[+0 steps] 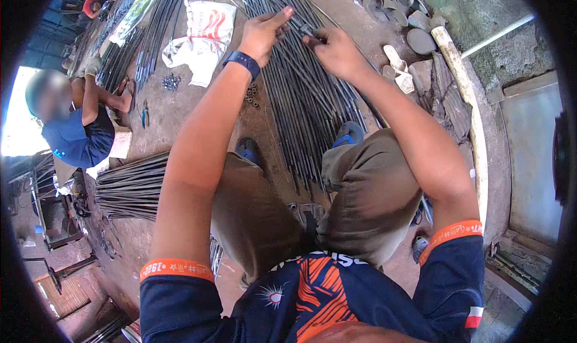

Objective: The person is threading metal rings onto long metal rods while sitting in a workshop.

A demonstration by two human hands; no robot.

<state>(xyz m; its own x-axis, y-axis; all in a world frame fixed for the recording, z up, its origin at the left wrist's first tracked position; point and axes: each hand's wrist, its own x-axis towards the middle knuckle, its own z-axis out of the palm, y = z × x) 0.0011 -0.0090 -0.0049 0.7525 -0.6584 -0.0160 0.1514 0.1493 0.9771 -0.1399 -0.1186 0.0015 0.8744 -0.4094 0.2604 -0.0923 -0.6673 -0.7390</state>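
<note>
Over a long bundle of dark metal rods, both my hands are raised close together. My left hand, with a dark watch on its wrist, has its fingers curled and its thumb stretched toward the right hand; what it holds is hidden. My right hand pinches at a small dark metal piece between the two hands. That piece blends with the rods behind it, so its exact shape is unclear. Several small metal rings or nuts lie on the floor left of the bundle.
Left, another person sits low near pliers, a pile of small metal parts and a white sack. More rods lie beside my left leg. At right are a pale pole and scrap metal sheets.
</note>
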